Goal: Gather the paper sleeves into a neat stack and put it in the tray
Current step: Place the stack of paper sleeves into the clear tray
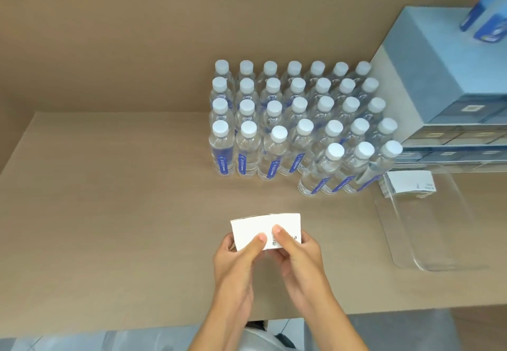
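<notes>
A small stack of white paper sleeves (262,225) is held just above the tan table near its front edge. My left hand (236,261) grips the stack's left part with the thumb on top. My right hand (297,254) grips its right part, thumb beside the printed mark. A clear plastic tray (428,235) lies to the right. Another pile of white sleeves (408,181) rests in the tray's far end.
Rows of several water bottles (299,125) with white caps stand behind the hands. A grey-blue drawer unit (444,89) sits at the back right, against the tray. The table's front edge (384,311) runs just below my wrists.
</notes>
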Tool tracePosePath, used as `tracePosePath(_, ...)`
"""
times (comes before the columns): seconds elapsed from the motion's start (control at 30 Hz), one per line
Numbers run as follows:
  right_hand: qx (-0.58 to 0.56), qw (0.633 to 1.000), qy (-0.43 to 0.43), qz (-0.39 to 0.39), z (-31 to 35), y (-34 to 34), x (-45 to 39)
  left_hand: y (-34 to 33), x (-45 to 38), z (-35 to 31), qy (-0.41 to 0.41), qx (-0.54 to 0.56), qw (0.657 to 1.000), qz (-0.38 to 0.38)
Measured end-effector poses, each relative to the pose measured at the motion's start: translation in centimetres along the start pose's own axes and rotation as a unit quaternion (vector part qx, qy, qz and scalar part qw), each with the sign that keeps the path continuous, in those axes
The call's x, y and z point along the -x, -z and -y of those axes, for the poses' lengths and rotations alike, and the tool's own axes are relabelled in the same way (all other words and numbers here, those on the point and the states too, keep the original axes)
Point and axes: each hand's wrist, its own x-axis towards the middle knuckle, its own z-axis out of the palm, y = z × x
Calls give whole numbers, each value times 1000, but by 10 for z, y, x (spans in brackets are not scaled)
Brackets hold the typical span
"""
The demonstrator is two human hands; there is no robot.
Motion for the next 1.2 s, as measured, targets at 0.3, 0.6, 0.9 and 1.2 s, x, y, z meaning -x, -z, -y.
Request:
tracePosePath(0.3,-73,997,20,-31,56,66,10,-82,21,25,26,13,998,54)
tracePosePath(0.6,-52,999,5,-10,140,185,-16,-213,48,97,21,45,999,17)
tracePosePath(0.9,-98,992,-50,-55,207,275,-37,-333,67,152,52,106,992,-36)
tracePosePath(1.2,-100,977,-116,-149,208,305,-75,-385,54,195,134,184,959,-168)
